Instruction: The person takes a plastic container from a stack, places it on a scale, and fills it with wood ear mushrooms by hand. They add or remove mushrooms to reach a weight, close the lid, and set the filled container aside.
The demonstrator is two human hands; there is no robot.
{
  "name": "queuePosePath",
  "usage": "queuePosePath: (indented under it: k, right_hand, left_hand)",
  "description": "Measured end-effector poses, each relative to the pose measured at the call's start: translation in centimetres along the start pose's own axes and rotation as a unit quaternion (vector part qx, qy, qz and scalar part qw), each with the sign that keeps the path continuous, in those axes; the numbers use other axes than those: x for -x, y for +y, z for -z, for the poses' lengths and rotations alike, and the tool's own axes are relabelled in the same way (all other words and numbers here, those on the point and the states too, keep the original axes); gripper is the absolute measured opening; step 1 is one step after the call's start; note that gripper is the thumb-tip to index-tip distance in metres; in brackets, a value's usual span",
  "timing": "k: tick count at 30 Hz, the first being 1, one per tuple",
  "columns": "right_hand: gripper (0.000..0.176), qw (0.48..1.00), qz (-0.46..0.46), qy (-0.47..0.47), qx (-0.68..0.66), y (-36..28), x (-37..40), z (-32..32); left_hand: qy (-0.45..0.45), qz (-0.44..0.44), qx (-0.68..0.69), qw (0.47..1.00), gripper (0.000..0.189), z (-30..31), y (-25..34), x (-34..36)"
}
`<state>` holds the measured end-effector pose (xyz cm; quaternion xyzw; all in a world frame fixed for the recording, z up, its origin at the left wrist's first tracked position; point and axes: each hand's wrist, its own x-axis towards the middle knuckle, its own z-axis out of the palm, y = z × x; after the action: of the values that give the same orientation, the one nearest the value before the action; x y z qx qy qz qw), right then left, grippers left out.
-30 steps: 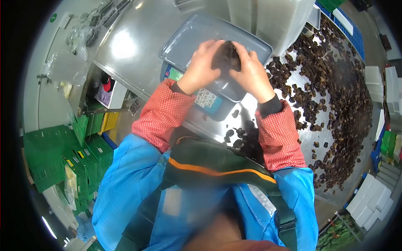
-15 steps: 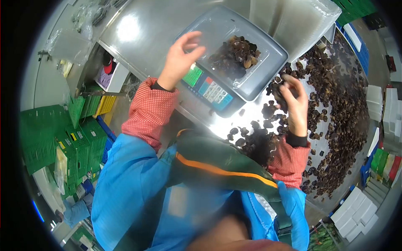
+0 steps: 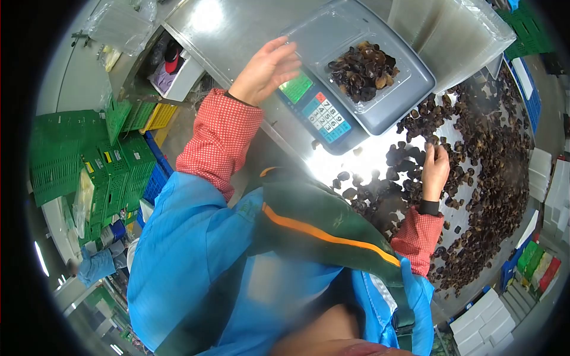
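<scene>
A clear plastic tray (image 3: 409, 72) with dark brown fungus-like pieces (image 3: 363, 70) in it rests on the grey platform of a digital scale (image 3: 424, 89). My left hand (image 3: 267, 70) hovers beside the scale's green display (image 3: 296, 88), its fingers apart and nothing held. To the right of the scale, my right hand (image 3: 435, 169) is over the loose dark pieces (image 3: 415, 121) on the metal table, fingertips drawn together at one small dark piece.
A stack of clear plastic trays (image 3: 448, 35) stands behind the scale. Loose pieces cover the metal table's right side. Green crates (image 3: 98, 190) and a white box (image 3: 187, 77) are at the left. A person in blue (image 3: 96, 266) is at the lower left.
My right hand has moved down and away from the scale to the scattered pieces, its fingers closing. My left hand stays near the display. The view has shifted, and the scale appears further right and higher.
</scene>
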<state>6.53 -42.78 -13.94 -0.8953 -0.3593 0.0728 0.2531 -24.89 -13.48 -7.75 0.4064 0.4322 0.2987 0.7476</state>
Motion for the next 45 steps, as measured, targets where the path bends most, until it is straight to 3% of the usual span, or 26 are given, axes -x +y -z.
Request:
queuePosePath:
  k: [3, 5, 7, 9, 15, 19, 20, 23, 25, 27, 30, 31, 32, 33, 36, 37, 39, 41, 42, 43, 45]
  right_hand:
    - [0.027, 0.996, 0.026, 0.028, -0.084, -1.9, -1.7, 0.2]
    - [0.027, 0.986, 0.025, 0.018, -0.164, -5.9, -2.8, 1.6]
    - [0.025, 0.964, 0.107, 0.088, -0.229, -11.1, -3.8, 2.3]
    - [0.027, 0.937, 0.094, 0.054, -0.333, -15.2, -5.2, 2.3]
    - [0.036, 0.964, 0.229, 0.085, -0.103, -19.8, -9.0, -2.5]
    - [0.033, 0.964, 0.192, 0.114, -0.145, -19.0, -8.9, -2.2]
    - [0.033, 0.958, 0.221, 0.136, -0.12, -18.8, -9.1, -1.6]
    - [0.035, 0.907, 0.045, -0.012, -0.419, -19.5, -8.1, -0.7]
    - [0.033, 0.881, 0.024, -0.028, -0.472, -18.5, -8.1, 0.1]
    - [0.031, 0.858, -0.012, -0.026, -0.513, -15.9, -7.8, 1.3]
    - [0.033, 0.902, -0.047, -0.006, -0.43, -9.5, -7.1, 2.7]
    - [0.034, 0.926, -0.077, -0.002, -0.368, -6.9, -7.2, 2.3]
    - [0.035, 0.998, -0.007, 0.048, -0.037, -6.3, -6.5, 2.5]
    - [0.036, 0.99, 0.006, 0.039, 0.138, -5.8, -5.7, 2.6]
    - [0.034, 0.992, 0.105, 0.065, 0.006, -6.2, -5.9, 2.0]
    - [0.039, 0.992, 0.095, 0.056, -0.066, -7.5, -6.1, 1.9]
    - [0.043, 0.982, 0.049, 0.04, -0.178, -8.9, -7.7, -0.1]
    - [0.047, 0.986, 0.04, 0.031, -0.161, -10.5, -9.2, -2.2]
    - [0.041, 0.985, 0.023, -0.031, -0.168, -10.9, -9.6, -2.9]
    - [0.035, 0.981, 0.005, -0.091, -0.17, -11.3, -10.1, -3.6]
    - [0.029, 0.924, -0.064, -0.135, -0.353, -11.8, -9.8, -3.8]
  left_hand:
    - [0.015, -0.004, 0.034, 0.999, 0.057, -0.5, 0.3, -0.4]
    - [0.014, -0.001, 0.039, 0.999, 0.057, -1.0, 0.5, -0.5]
    - [0.01, 0.004, 0.044, 0.999, 0.057, -1.2, 0.6, -0.8]
    - [0.005, 0.011, 0.052, 0.999, 0.056, -1.1, 0.4, -1.3]
    - [0.01, 0.028, 0.038, 0.999, 0.052, -1.3, 0.2, -1.6]
    - [-0.001, 0.032, 0.044, 0.999, 0.051, -1.0, 0.0, -1.9]
    - [0.0, 0.033, 0.043, 0.999, 0.05, -1.0, 0.1, -2.1]
    - [0.005, 0.039, 0.032, 0.999, 0.049, -1.2, 0.3, -2.2]
    - [0.006, 0.042, 0.03, 0.999, 0.048, -1.3, 0.4, -2.6]
    - [0.004, 0.048, 0.036, 0.998, 0.048, -1.2, 0.4, -3.4]
    - [0.006, 0.05, 0.058, 0.997, 0.052, -1.5, 0.7, -4.7]
    - [0.006, 0.031, 0.051, 0.998, 0.05, -1.7, 0.7, -4.8]
    - [0.007, 0.012, 0.044, 0.999, 0.05, -2.0, 0.8, -4.8]
    - [0.007, -0.007, 0.036, 0.999, 0.05, -2.2, 0.8, -4.8]
    - [-0.043, -0.176, -0.207, 0.961, 0.039, -3.5, 0.3, -3.1]
    - [-0.062, -0.305, -0.305, 0.9, 0.035, -4.3, -0.6, -2.0]
    - [-0.094, -0.538, -0.469, 0.694, 0.029, -6.5, -3.1, 0.2]
    - [-0.074, -0.508, -0.507, 0.692, 0.037, -7.5, -5.3, 1.6]
    - [-0.062, -0.493, -0.525, 0.691, 0.043, -7.8, -6.0, 2.2]
    - [-0.048, -0.45, -0.512, 0.73, 0.047, -8.0, -6.1, 2.5]
    - [-0.014, -0.357, -0.477, 0.803, 0.055, -8.1, -6.1, 3.0]
